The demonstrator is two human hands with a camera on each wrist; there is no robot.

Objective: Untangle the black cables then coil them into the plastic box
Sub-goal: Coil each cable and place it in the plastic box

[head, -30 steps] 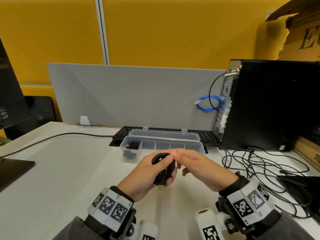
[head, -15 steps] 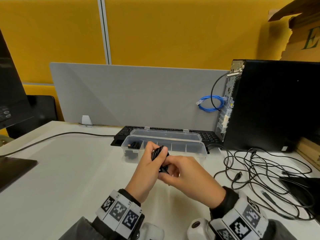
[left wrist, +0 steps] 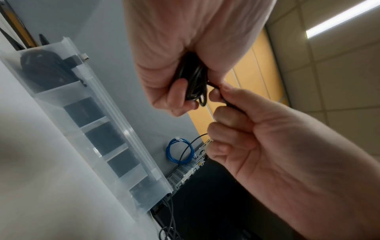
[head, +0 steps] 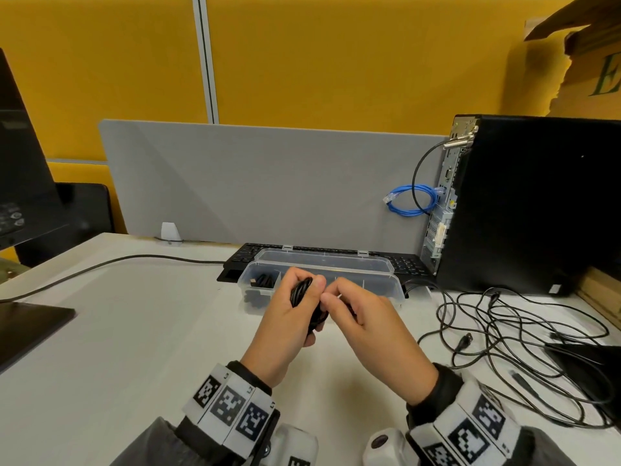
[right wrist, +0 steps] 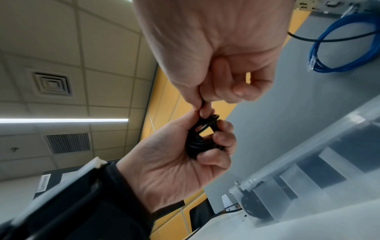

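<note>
Our left hand curls its fingers around a small coiled bundle of black cable, gripping it upright, while our right hand pinches the cable's loose end between thumb and forefinger, right against the coil. A second ago the coil lay flatter and lower in our palm, well short of the box; now we hold it edge-on and closer to the long clear plastic compartment box, so we judge the winding is nearly done and the tail is being tucked. The box's leftmost compartment already holds another coiled black cable. Further right, a loose tangle of black cables sprawls on the white desk, not yet sorted.
</note>
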